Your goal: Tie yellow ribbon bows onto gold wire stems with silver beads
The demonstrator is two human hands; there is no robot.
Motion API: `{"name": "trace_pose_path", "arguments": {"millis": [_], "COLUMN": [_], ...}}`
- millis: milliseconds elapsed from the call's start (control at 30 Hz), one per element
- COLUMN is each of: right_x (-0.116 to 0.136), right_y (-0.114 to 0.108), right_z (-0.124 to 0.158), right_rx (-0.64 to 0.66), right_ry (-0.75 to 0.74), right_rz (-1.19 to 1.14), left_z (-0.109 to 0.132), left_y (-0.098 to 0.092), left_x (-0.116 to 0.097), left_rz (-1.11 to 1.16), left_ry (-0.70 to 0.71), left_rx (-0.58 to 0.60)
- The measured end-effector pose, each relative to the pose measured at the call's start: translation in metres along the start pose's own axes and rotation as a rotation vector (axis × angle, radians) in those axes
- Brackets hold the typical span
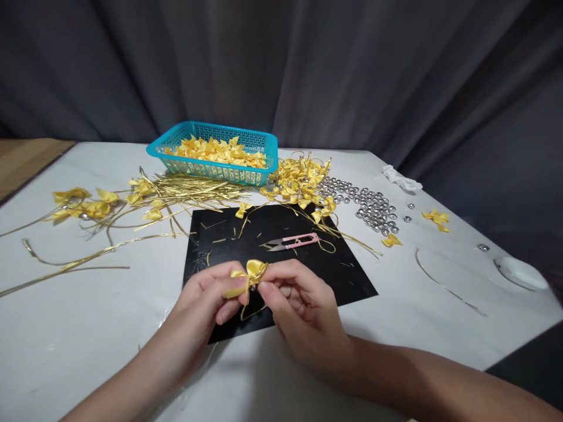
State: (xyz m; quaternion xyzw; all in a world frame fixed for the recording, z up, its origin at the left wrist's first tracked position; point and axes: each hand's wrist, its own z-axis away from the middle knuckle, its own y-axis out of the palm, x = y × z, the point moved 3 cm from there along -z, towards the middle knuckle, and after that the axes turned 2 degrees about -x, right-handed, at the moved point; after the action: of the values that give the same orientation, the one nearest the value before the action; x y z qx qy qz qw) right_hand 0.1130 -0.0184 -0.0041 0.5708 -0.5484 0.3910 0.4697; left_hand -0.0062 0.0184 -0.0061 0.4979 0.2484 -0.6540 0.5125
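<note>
A yellow satin ribbon bow (255, 269) is held up between my two hands, over the front part of a black mat (352, 281). My left hand (210, 293) pinches the bow's left side between thumb and fingers. At its right side, my right hand (303, 299) pinches a gold cord (259, 273) that runs round the bow's middle. A loop of thin cord hangs below the bow. Something small and shiny shows at the knot, partly hidden by my fingers. Pink-handled thread snips (292, 241) lie on the mat just beyond my hands, among cord scraps.
Behind the mat stands a blue plastic basket (152, 149) of yellow bows. Gold cords (197, 190) lie before it. Finished-looking bows (301, 176) are heaped to its right, beside many silver beads (376, 208). Crumpled white tissue (401, 177) and a white oval object (521, 273) lie at right.
</note>
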Motion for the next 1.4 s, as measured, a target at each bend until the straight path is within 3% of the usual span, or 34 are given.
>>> {"name": "trace_pose_path", "arguments": {"millis": [167, 367, 700, 1400], "right_x": [0.003, 0.012, 0.014, 0.003], "right_y": [-0.003, -0.009, -0.007, -0.006], "right_z": [0.000, -0.001, -0.003, -0.002], "right_rx": [-0.052, -0.110, -0.073, -0.032], "right_ry": [-0.078, -0.335, -0.414, -0.065], "right_rz": [0.097, 0.393, 0.492, 0.425], "left_z": [0.000, -0.001, -0.005, 0.000], "left_y": [0.000, -0.006, -0.015, -0.007], "left_x": [-0.001, -0.003, 0.002, -0.009], "left_rz": [-0.004, -0.065, -0.164, -0.465], "left_ry": [0.009, 0.074, 0.147, 0.332], "left_rx": [-0.003, -0.081, -0.088, -0.089]}}
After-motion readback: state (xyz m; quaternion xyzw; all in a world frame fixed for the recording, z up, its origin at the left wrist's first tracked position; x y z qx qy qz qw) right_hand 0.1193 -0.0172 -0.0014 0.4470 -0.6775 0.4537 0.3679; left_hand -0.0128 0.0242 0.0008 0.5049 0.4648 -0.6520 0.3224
